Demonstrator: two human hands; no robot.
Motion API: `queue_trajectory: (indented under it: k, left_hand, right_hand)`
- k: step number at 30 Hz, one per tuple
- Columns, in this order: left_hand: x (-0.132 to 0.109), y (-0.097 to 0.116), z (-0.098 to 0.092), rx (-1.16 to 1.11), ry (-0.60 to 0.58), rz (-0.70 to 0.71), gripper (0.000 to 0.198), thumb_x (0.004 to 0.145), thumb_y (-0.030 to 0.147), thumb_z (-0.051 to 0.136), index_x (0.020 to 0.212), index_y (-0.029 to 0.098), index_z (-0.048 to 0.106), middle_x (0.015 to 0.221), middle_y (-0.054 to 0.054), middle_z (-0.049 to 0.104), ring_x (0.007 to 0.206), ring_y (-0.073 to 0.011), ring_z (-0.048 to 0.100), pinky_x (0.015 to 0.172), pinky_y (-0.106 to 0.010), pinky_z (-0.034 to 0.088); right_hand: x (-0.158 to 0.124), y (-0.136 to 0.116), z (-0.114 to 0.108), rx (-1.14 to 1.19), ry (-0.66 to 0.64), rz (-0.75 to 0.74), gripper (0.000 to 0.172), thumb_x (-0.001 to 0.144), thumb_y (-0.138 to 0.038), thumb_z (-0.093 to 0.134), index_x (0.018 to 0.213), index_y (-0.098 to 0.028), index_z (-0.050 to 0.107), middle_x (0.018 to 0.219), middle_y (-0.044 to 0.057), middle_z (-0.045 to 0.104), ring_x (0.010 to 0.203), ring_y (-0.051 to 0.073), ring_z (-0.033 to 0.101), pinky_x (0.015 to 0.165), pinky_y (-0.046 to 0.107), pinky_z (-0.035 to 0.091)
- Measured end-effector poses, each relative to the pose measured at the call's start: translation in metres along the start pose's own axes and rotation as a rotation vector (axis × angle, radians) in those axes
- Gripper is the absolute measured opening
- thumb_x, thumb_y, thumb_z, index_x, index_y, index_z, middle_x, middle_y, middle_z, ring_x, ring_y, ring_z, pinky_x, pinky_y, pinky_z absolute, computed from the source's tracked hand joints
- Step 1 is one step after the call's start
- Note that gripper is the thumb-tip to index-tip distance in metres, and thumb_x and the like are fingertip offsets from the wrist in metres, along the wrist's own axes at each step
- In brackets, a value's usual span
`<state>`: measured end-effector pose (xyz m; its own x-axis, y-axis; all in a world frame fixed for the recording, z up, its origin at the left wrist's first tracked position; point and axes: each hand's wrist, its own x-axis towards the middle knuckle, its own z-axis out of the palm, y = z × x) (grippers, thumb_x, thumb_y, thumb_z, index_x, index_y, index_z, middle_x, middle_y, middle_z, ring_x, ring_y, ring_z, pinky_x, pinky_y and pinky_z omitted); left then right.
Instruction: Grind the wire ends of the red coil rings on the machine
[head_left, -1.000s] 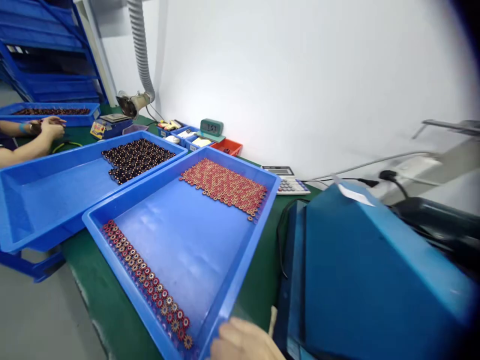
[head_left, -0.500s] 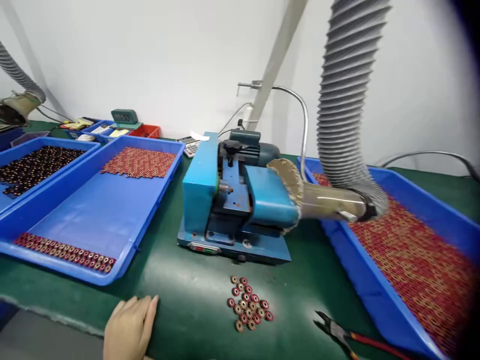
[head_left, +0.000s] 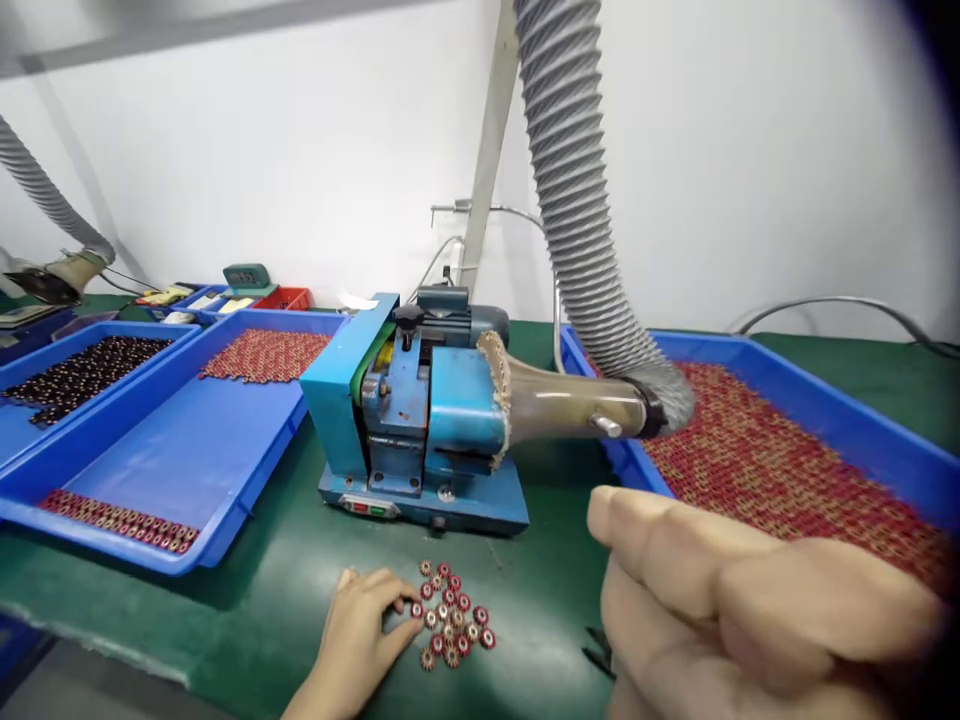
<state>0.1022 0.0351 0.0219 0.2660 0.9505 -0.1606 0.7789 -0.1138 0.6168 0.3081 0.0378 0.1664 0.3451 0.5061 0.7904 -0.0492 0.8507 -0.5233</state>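
My left hand (head_left: 360, 630) rests on the green table (head_left: 247, 590) with its fingers spread, the fingertips touching a small cluster of red toothed rings (head_left: 452, 618). My right hand (head_left: 742, 610) is raised close to the camera, large and blurred, fingers held together and bent; nothing shows in it. Behind the rings stands a blue bench machine (head_left: 416, 420) with a grey ribbed suction hose (head_left: 577, 210) joined to its clear nozzle. Black cutters (head_left: 598, 650) peek out from under my right hand.
A blue tray (head_left: 187, 450) on the left holds red rings at its far and near ends. Another blue tray (head_left: 780, 460) on the right is full of red rings. Further left a tray (head_left: 75, 365) of dark rings, small bins and a green clock (head_left: 246, 277).
The view swung right from the left trays to the machine. My left hand slid right to the ring cluster. My right hand rose into view near the camera.
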Motion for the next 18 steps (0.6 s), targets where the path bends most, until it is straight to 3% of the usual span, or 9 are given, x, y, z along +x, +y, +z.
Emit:
queue_trajectory:
  k: [3,5,6,8,11,14,18]
  left_hand:
    - [0.006,0.002,-0.009,-0.128,0.021,-0.002,0.006,0.075,0.017,0.067,0.08,0.016,0.071,0.083,-0.008,0.074,0.072,-0.0237,0.068,0.078,-0.038,0.048]
    - [0.016,0.02,-0.029,-0.258,0.046,0.04,0.013,0.082,0.026,0.062,0.086,0.014,0.067,0.08,-0.009,0.074,0.068,-0.0211,0.069,0.069,-0.031,0.052]
    - [0.021,0.037,-0.043,-0.357,0.075,0.092,0.02,0.086,0.035,0.06,0.088,0.016,0.064,0.086,-0.008,0.074,0.073,-0.0195,0.07,0.072,-0.03,0.053]
    - [0.032,0.082,-0.069,-0.816,0.114,0.187,0.032,0.079,0.047,0.073,0.085,0.017,0.066,0.085,-0.006,0.075,0.073,-0.0176,0.07,0.073,-0.026,0.053]
    - [0.045,0.151,-0.094,-1.196,0.043,0.293,0.033,0.068,0.045,0.086,0.084,0.018,0.074,0.073,-0.001,0.075,0.067,-0.0124,0.069,0.068,-0.02,0.051]
    - [0.059,0.184,-0.093,-1.431,-0.113,0.34,0.036,0.06,0.039,0.092,0.082,0.016,0.076,0.064,0.0,0.073,0.057,-0.0101,0.067,0.06,-0.018,0.051]
    - [0.076,0.178,-0.079,-1.501,-0.267,0.366,0.036,0.058,0.038,0.094,0.075,0.013,0.073,0.058,0.0,0.072,0.051,-0.0069,0.066,0.055,-0.014,0.048]
  right_hand:
    - [0.008,0.006,-0.008,0.066,-0.087,0.045,0.039,0.097,-0.014,0.048,0.059,-0.02,0.047,0.052,-0.005,0.031,0.044,0.012,0.03,0.047,0.03,0.021]
    - [0.016,0.013,-0.015,0.036,-0.207,0.104,0.035,0.097,-0.012,0.044,0.064,-0.021,0.052,0.055,-0.003,0.039,0.049,0.014,0.038,0.048,0.03,0.027]
    - [0.02,0.016,-0.019,0.002,-0.258,0.14,0.034,0.097,-0.012,0.043,0.067,-0.021,0.054,0.058,-0.002,0.044,0.052,0.014,0.042,0.05,0.029,0.03]
    - [0.027,0.022,-0.025,-0.059,-0.317,0.221,0.029,0.098,-0.015,0.044,0.078,-0.023,0.062,0.065,-0.001,0.053,0.059,0.015,0.05,0.054,0.027,0.038]
    - [0.034,0.029,-0.032,-0.063,-0.34,0.31,0.023,0.1,-0.026,0.049,0.108,-0.034,0.068,0.078,-0.001,0.06,0.066,0.015,0.059,0.06,0.024,0.048]
    - [0.038,0.033,-0.037,-0.069,-0.375,0.31,0.024,0.098,-0.037,0.054,0.116,-0.04,0.07,0.082,0.0,0.062,0.071,0.017,0.063,0.066,0.026,0.053]
    - [0.039,0.036,-0.034,-0.039,-0.345,0.414,0.022,0.091,-0.047,0.064,0.098,-0.033,0.079,0.072,0.001,0.06,0.062,0.016,0.061,0.059,0.026,0.051]
